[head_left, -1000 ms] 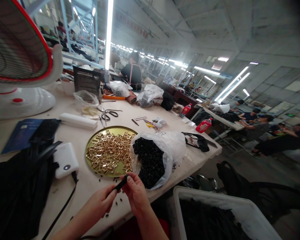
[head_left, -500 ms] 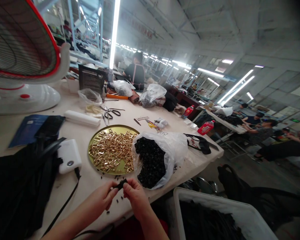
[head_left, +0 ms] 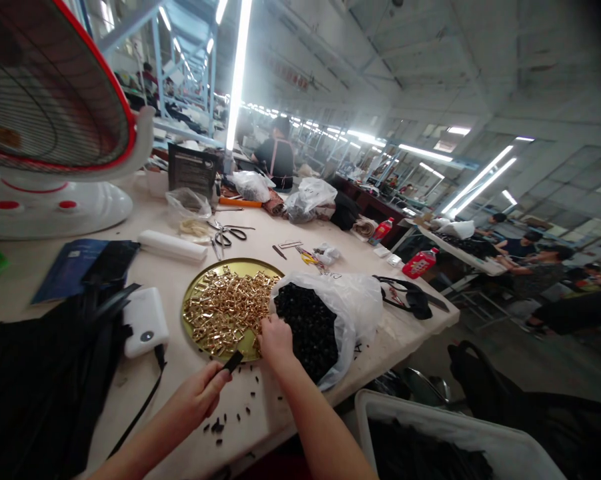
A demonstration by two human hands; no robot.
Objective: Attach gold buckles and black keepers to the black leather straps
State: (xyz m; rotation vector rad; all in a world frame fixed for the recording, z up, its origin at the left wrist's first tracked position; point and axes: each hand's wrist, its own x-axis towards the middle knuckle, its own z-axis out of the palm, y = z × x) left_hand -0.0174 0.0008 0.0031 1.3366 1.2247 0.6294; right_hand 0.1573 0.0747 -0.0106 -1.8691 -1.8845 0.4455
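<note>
My left hand (head_left: 205,392) is closed around a short black strap (head_left: 233,361), whose end sticks out toward the round tray. My right hand (head_left: 276,339) reaches to the right edge of the gold-coloured tray (head_left: 190,283), its fingertips bent down among the gold metal buckles (head_left: 230,303). Whether those fingers pinch a buckle is hidden. Just right of this hand, a clear plastic bag (head_left: 360,300) lies open, full of small black pieces (head_left: 307,327). A few loose black pieces (head_left: 217,425) are scattered on the table below the tray.
A white power bank (head_left: 145,323) with a cable and a pile of black straps (head_left: 35,373) lie on the left. Behind them stands a fan (head_left: 55,207). Scissors (head_left: 227,233) lie beyond the tray. A white bin (head_left: 430,413) stands at the lower right.
My right hand has left the strap and moved up to the buckles in the tray. My left hand has drawn slightly left and down, keeping the strap. The view has shifted a little.
</note>
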